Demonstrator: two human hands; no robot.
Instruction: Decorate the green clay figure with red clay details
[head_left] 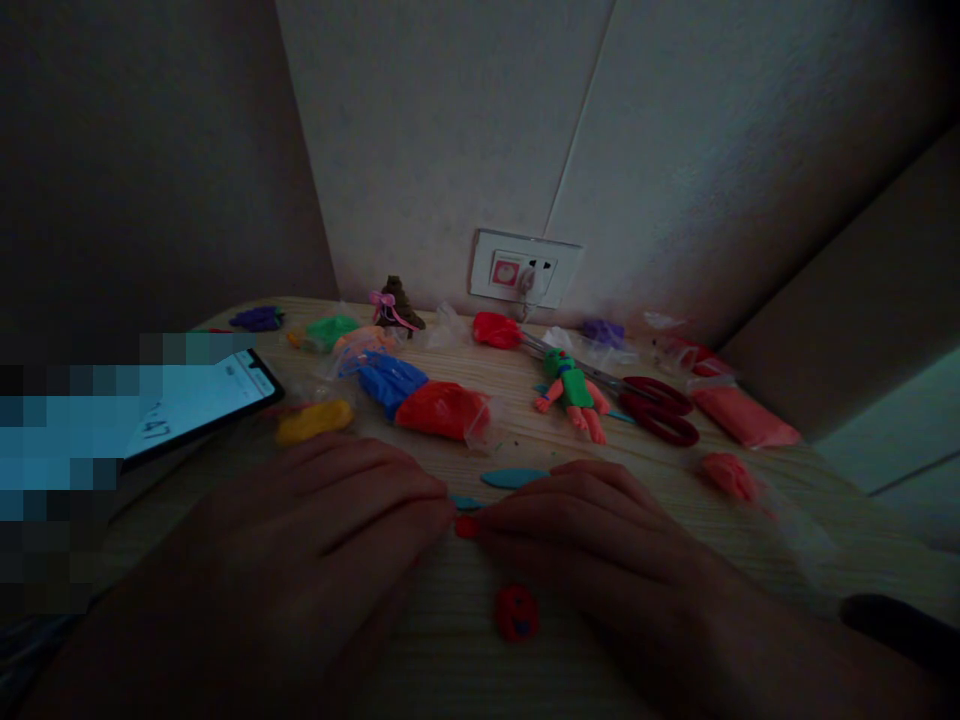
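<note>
The left hand (330,545) and right hand (615,540) meet with bunched fingertips at either side of a small red piece (466,526), in the near middle of the table (420,640); I cannot tell whether either pinch is clamped on it. Left to right, a phone (217,400) lies by the left edge; a leftward elbow swing could knock it. Pressing too hard between the fingertips could squash the red piece, or smear it onto the blue strip (466,502) just behind. Lowering the right palm carelessly might flatten the red ball (517,613), nearer the front edge. "47" reads on the phone; the wall socket's pink label (506,272) is illegible.
</note>
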